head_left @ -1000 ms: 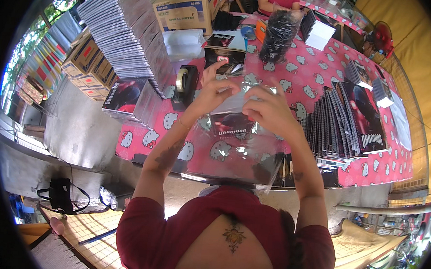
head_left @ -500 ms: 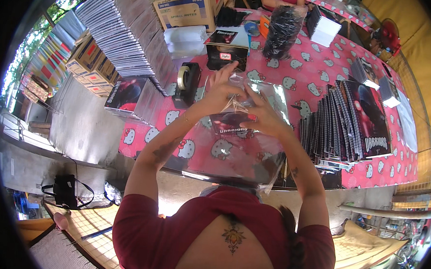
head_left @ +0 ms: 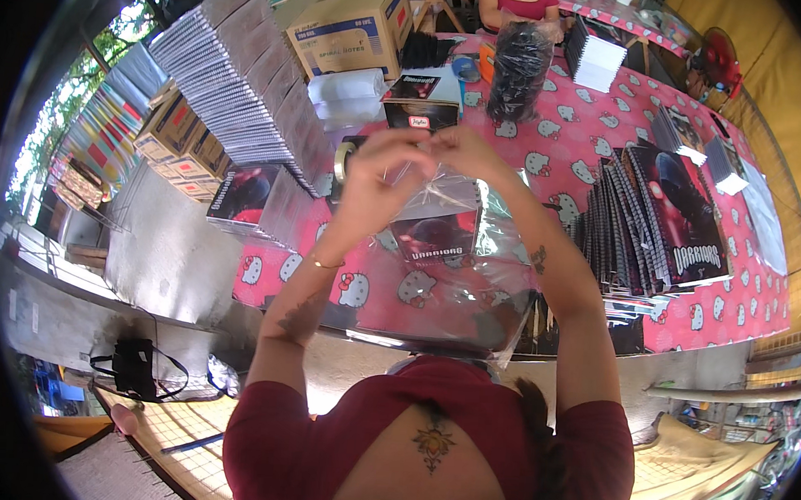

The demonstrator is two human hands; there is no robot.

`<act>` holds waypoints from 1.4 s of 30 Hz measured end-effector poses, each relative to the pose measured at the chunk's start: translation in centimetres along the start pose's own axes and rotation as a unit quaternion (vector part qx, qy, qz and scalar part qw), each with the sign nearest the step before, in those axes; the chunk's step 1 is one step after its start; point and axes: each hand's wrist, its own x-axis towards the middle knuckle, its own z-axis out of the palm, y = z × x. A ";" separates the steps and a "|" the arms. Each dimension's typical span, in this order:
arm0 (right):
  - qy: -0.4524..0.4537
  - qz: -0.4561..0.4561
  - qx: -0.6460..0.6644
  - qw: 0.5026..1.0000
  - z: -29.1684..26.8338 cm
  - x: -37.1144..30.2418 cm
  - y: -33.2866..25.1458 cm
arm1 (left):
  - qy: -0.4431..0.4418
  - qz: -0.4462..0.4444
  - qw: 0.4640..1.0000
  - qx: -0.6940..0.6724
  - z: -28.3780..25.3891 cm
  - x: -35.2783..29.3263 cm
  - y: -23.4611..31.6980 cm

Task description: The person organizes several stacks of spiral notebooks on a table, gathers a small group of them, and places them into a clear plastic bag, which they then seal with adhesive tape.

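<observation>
A notebook (head_left: pixel 439 241) with a dark red and black cover lies before me, its far part under clear plastic film (head_left: pixel 494 282) that spreads over the table's near edge. Above its far end, my left hand (head_left: pixel 389 163) and my right hand (head_left: pixel 467 154) meet at the fingertips. Both have curled, pinching fingers; whatever is between them is too small or hidden to tell. Creased film shows just below the hands. Beside my left wrist stands a tape dispenser with a pale roll (head_left: pixel 342 159), partly covered by that hand.
Tall stacks of spiral notebooks (head_left: pixel 232 87) rise at the left, and a fanned pile of them (head_left: pixel 624 225) lies at the right. Behind are a cardboard box (head_left: pixel 350 32), a black bundle in plastic (head_left: pixel 518 75) and a person in red (head_left: pixel 515 1) across the pink table (head_left: pixel 561 132).
Both hands have lifted off the film-covered notebook and moved farther away, their fingertips coming together. More of the notebook's cover now shows. The whole view has shifted slightly.
</observation>
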 end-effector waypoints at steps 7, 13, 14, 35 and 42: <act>0.077 -0.023 0.249 0.965 1.5 -2.7 1.9 | -0.195 -0.261 0.926 -0.189 0.8 -4.3 -12.4; 0.011 -0.028 0.007 1.000 1.3 -1.6 0.8 | -0.166 -0.311 0.865 -0.358 2.1 -3.7 -10.6; 0.008 -0.049 0.004 0.999 1.2 -1.4 0.8 | -0.192 -0.341 0.850 -0.354 1.7 -3.6 -10.9; 0.040 -0.022 0.101 0.994 1.7 -4.9 -0.4 | -0.139 -0.191 0.945 -0.226 2.6 -2.8 -9.1; 0.018 -0.081 -0.035 0.996 2.2 -8.1 -1.5 | -0.204 -0.195 0.937 -0.207 0.1 -3.9 -8.8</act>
